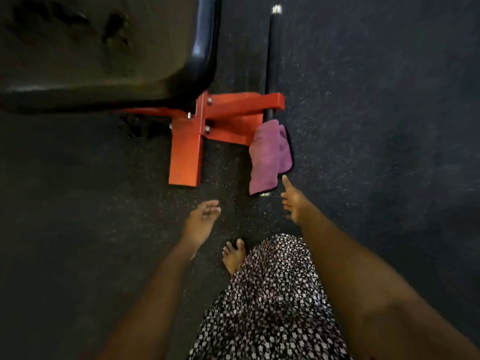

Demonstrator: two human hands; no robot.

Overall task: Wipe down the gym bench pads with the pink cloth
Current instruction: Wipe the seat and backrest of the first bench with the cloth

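Floral skirt (272, 294) between forearms. Right hand (294, 205) fingers open, empty; pink cloth (268, 157) hangs just beyond index tip. Left hand (200, 220) fingers loose, empty, red frame (185, 154) ahead.

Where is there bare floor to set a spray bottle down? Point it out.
Widest bare floor lies right of the black bar and pink cloth. Another patch lies left of the red post, below the bench pad. Crowded: the narrow strip between post and cloth, with the left hand, right hand and a foot just below.
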